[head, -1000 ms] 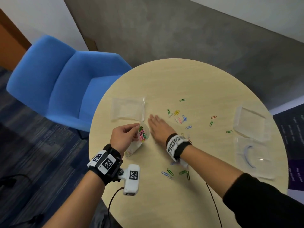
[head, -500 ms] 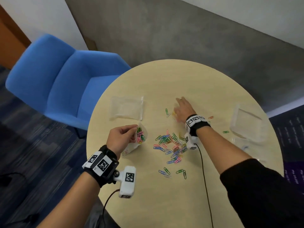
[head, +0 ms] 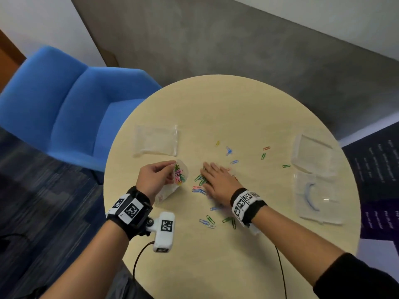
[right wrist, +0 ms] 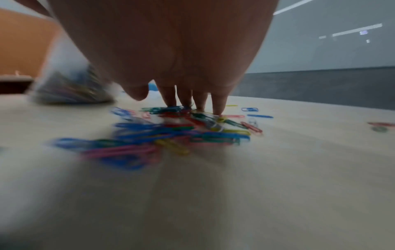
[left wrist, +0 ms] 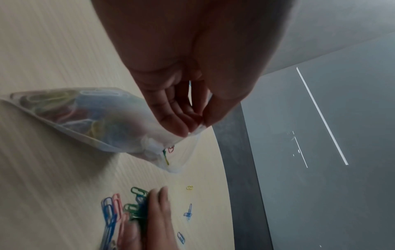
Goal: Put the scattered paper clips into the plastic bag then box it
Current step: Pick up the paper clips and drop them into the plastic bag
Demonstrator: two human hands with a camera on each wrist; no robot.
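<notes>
My left hand [head: 167, 170] pinches the rim of a small clear plastic bag [head: 183, 169] that holds several coloured paper clips and rests on the round table [head: 248, 108]. In the left wrist view the bag [left wrist: 85, 116] sags from that hand [left wrist: 188, 121], its mouth facing the pile. My right hand [head: 212, 175] lies flat with straight fingers on a heap of paper clips [head: 198, 179] just right of the bag. From the right wrist the fingertips [right wrist: 218, 108] press on the clips [right wrist: 171, 133].
Loose clips [head: 263, 156] lie further right and others [head: 209, 220] near my right wrist. A second empty bag [head: 155, 140] sits behind the left hand. Clear plastic boxes [head: 311, 154] stand at the table's right edge. A blue chair [head: 71, 108] is beyond the left edge.
My right hand reached out to the far clips, then swept back towards the bag, dragging a heap of clips under its fingers. The left hand kept holding the bag.
</notes>
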